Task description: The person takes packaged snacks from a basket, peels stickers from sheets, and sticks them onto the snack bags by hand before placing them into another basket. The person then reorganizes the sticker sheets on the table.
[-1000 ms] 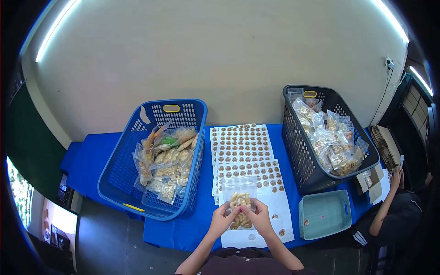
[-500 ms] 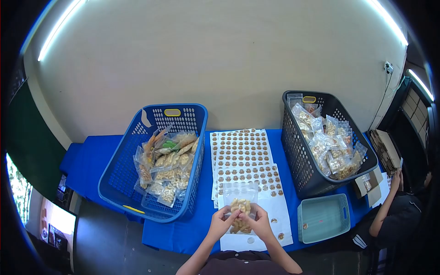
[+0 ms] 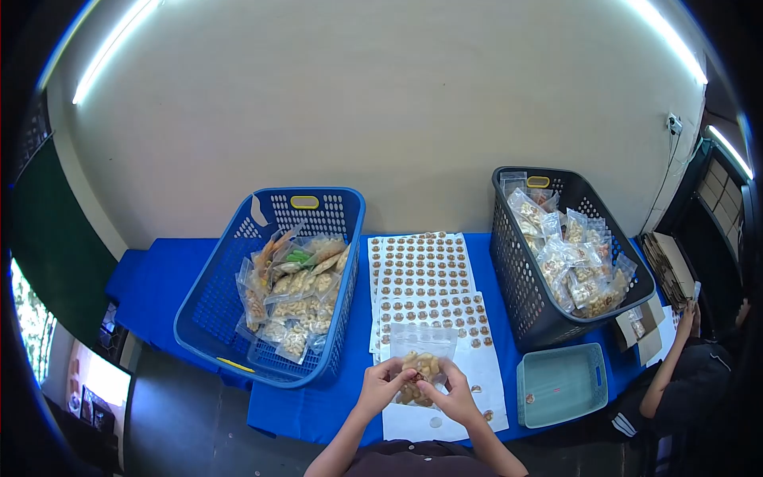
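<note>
A clear plastic bag of pale, nut-like pieces (image 3: 426,363) is held upright over the sticker sheets. My left hand (image 3: 386,385) grips its left side, and my right hand (image 3: 451,393) grips its right side. Both thumbs press near the middle of the bag's front, where a small reddish-brown round sticker shows between them. Beneath the bag lies a white sheet with rows of round brown stickers (image 3: 445,307), its lower part mostly bare with a few stickers near the right edge. Another sticker sheet (image 3: 421,262) lies behind it.
A blue basket (image 3: 191,318) with filled bags stands left; a dark basket (image 3: 517,290) with many bags stands right. Before the dark one is a teal tray (image 3: 560,389). At far right, another person's hand (image 3: 688,314) is near cardboard pieces (image 3: 668,266) and an open box (image 3: 648,330).
The view has tilted up slightly, so the table sits lower in the frame. My thumbs have moved slightly apart, and the brown sticker on the bag now shows between them.
</note>
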{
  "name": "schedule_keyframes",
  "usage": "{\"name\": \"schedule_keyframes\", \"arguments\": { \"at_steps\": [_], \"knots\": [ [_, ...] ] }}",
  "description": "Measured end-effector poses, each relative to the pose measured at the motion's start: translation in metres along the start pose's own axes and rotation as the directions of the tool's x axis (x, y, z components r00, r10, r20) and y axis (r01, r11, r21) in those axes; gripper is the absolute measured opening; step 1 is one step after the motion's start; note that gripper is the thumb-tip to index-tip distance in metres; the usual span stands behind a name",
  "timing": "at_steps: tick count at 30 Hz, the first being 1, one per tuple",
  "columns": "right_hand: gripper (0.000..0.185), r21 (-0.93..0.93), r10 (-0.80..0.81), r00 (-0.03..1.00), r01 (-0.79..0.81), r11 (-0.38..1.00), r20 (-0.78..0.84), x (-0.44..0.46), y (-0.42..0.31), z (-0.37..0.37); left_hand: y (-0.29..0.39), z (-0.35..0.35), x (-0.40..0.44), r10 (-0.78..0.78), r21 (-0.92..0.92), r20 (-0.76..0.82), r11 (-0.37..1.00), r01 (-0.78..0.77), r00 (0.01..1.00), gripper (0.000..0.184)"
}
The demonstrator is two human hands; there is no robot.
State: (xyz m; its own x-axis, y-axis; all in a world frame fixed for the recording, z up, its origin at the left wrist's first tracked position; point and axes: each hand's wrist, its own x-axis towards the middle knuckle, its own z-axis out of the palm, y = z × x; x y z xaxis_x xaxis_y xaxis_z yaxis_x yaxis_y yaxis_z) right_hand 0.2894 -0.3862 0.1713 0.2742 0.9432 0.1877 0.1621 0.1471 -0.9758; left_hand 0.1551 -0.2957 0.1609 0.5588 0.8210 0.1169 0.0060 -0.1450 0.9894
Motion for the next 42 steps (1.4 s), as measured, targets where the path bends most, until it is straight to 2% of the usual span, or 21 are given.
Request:
{"name": "schedule_keyframes", "arguments": {
  "at_steps": [2,5,8,9,12,13,16,17,20,21,24,27,30,31,34,35,39,42],
  "knots": [
    [0.036,0.12,0.033,0.999,-0.03,0.992,-0.018,-0.001,0.003,0.002,-0.003,0.006,0.003,0.091,-0.085,-0.081,0.992,-0.098,0.993,0.028],
    [0.038,0.043,0.111,0.993,-0.113,0.993,0.049,-0.006,0.002,0.004,-0.005,0.005,0.005,0.09,-0.296,-0.144,0.946,-0.13,0.985,0.026],
    [0.043,0.03,0.122,0.988,-0.126,0.992,0.096,-0.015,0.025,0.012,-0.003,-0.004,0.0,-0.006,-0.304,-0.146,0.952,-0.039,0.989,0.034],
    [0.044,0.041,0.068,0.997,-0.069,0.997,0.036,-0.016,0.018,0.016,-0.001,-0.006,0.0,0.011,-0.244,-0.177,0.968,-0.055,0.984,0.034],
    [0.051,-0.19,-0.105,0.993,0.091,0.978,-0.063,-0.005,0.008,0.004,-0.005,-0.014,-0.002,0.023,-0.107,-0.154,0.993,-0.04,0.988,0.031],
    [0.042,-0.248,-0.186,0.972,0.147,0.957,-0.142,0.002,-0.004,0.001,-0.005,-0.014,-0.002,0.065,-0.012,-0.151,0.998,-0.068,0.986,0.028],
    [0.029,-0.55,-0.246,0.968,0.235,0.802,0.055,0.015,-0.024,-0.01,-0.005,-0.013,-0.001,0.174,0.183,0.008,0.968,-0.172,0.985,0.022],
    [0.02,-0.578,-0.309,0.948,0.292,0.762,0.072,0.02,-0.025,-0.006,-0.001,-0.01,0.001,0.216,0.202,0.047,0.954,-0.222,0.975,0.019],
    [0.018,-0.475,-0.195,0.971,0.238,0.848,0.139,0.026,-0.01,0.003,0.005,-0.01,0.002,0.143,0.306,0.035,0.941,-0.147,0.989,0.019],
    [0.015,-0.467,-0.226,0.964,0.266,0.843,0.141,0.027,-0.014,0.005,0.003,-0.011,0.003,0.188,0.334,-0.018,0.927,-0.171,0.982,0.018],
    [0.014,-0.368,-0.185,0.982,0.181,0.912,0.026,0.023,-0.016,0.019,0.012,-0.01,-0.001,0.204,0.456,-0.112,0.88,-0.132,0.973,0.015],
    [0.015,-0.318,-0.177,0.984,0.172,0.932,0.014,0.021,-0.023,0.021,0.008,-0.012,0.006,0.37,0.434,-0.199,0.864,-0.256,0.908,0.013],
    [0.016,-0.324,-0.226,0.973,0.226,0.918,0.039,0.02,-0.023,0.017,0.014,-0.01,0.009,0.429,0.449,-0.279,0.849,-0.278,0.859,0.012],
    [0.017,-0.334,-0.253,0.966,0.255,0.907,0.05,0.02,-0.022,0.016,0.025,-0.011,0.009,0.404,0.452,-0.313,0.859,-0.24,0.86,0.013],
    [0.018,-0.265,-0.22,0.975,0.224,0.938,0.045,0.013,-0.027,0.016,0.031,-0.012,0.008,0.444,0.494,-0.325,0.832,-0.251,0.835,0.015],
    [0.018,-0.266,-0.23,0.971,0.237,0.934,0.06,0.011,-0.024,0.015,0.028,-0.013,0.009,0.439,0.463,-0.381,0.852,-0.243,0.813,0.018],
    [0.018,-0.169,-0.186,0.981,0.192,0.967,0.053,0.007,-0.023,0.021,0.029,-0.016,0.012,0.424,0.441,-0.386,0.865,-0.24,0.819,0.022],
    [0.018,-0.163,-0.193,0.981,0.196,0.967,0.035,0.012,-0.023,0.018,0.024,-0.02,0.015,0.263,0.37,-0.312,0.919,-0.138,0.913,0.013]
  ]
}}
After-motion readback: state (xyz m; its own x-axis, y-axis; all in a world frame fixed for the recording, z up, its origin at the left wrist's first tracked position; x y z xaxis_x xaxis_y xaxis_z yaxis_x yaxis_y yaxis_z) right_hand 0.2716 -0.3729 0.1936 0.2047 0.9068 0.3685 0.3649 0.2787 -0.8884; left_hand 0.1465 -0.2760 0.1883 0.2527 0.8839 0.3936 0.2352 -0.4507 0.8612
